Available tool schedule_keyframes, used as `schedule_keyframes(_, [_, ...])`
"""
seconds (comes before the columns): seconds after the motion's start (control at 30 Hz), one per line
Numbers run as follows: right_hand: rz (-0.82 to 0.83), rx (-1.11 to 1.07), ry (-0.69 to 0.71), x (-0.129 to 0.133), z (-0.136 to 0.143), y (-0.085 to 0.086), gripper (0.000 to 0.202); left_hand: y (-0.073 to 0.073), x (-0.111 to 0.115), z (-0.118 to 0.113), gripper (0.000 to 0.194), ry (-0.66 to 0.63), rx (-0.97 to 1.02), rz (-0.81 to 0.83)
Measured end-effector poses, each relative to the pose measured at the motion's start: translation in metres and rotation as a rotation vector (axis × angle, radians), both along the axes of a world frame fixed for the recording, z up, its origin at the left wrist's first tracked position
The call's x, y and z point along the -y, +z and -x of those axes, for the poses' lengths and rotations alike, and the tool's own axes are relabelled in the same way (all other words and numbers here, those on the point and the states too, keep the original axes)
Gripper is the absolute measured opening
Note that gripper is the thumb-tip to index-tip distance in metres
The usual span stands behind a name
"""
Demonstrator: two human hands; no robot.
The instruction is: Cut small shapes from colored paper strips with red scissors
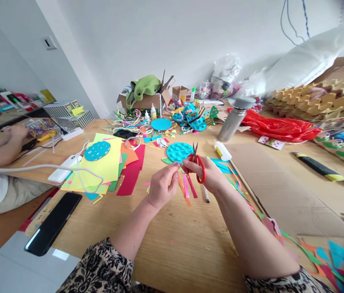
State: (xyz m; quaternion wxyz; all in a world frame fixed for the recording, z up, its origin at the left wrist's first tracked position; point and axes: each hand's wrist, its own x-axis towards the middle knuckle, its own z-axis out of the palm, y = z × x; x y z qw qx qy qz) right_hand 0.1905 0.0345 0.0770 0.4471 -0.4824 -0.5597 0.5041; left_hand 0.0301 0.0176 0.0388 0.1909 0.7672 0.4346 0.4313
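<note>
My right hand (211, 174) is wrapped round red-handled scissors (202, 170), whose dark blades point away from me. Close beside it, the fingers of my left hand (163, 188) are pinched together; anything between them is too small to make out. The fingertips of both hands almost meet. Just beyond them lies a blue paper disc (178, 151) with raised dots, partly covered by the right hand and scissors. Narrow pink and orange paper strips (185, 186) lie on the table below the hands, with a pen (206, 195) by the right wrist.
Left are yellow paper sheets (110, 171), a spotted blue disc (97, 151), a power strip (63, 168) and a phone (53, 224). A glue bottle (222, 150), steel flask (234, 122) and cardboard sheet (288, 183) stand or lie right. Another person's hand (19, 132) rests far left.
</note>
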Motion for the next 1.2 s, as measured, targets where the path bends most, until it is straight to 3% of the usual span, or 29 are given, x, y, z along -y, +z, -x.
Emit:
schedule_keyframes(0.17, [0.018, -0.012, 0.089, -0.001, 0.002, -0.003, 0.017, -0.007, 0.002, 0.001, 0.028, 0.014, 0.016, -0.062])
schedule_keyframes(0.47, [0.046, 0.1, 0.098, 0.0, 0.005, -0.004, 0.016, -0.026, 0.001, 0.001, 0.02, 0.053, 0.227, -0.051])
schedule_keyframes(0.6, [0.016, 0.16, 0.144, 0.0, 0.001, -0.003, 0.023, -0.03, -0.003, 0.002, 0.009, 0.068, 0.393, 0.16])
schedule_keyframes(0.73, [-0.069, 0.453, 0.211, -0.005, -0.008, -0.011, 0.037, -0.032, -0.011, 0.005, 0.013, 0.07, 0.703, 0.47])
schedule_keyframes(0.83, [-0.092, 0.639, 0.27, -0.008, -0.012, -0.02, 0.045, -0.032, -0.016, 0.008, 0.015, 0.128, 0.818, 0.545])
schedule_keyframes(0.93, [-0.104, 0.689, 0.326, -0.008, -0.01, -0.026, 0.046, -0.031, -0.017, 0.009, 0.02, 0.093, 0.933, 0.663])
schedule_keyframes(1.03, [-0.133, 0.647, 0.293, -0.009, -0.005, -0.027, 0.043, -0.031, -0.017, 0.009, 0.024, 0.046, 0.987, 0.743])
schedule_keyframes(1.2, [-0.16, 0.478, 0.085, -0.012, -0.001, -0.024, 0.036, -0.034, -0.016, 0.008, 0.022, 0.037, 0.952, 0.723])
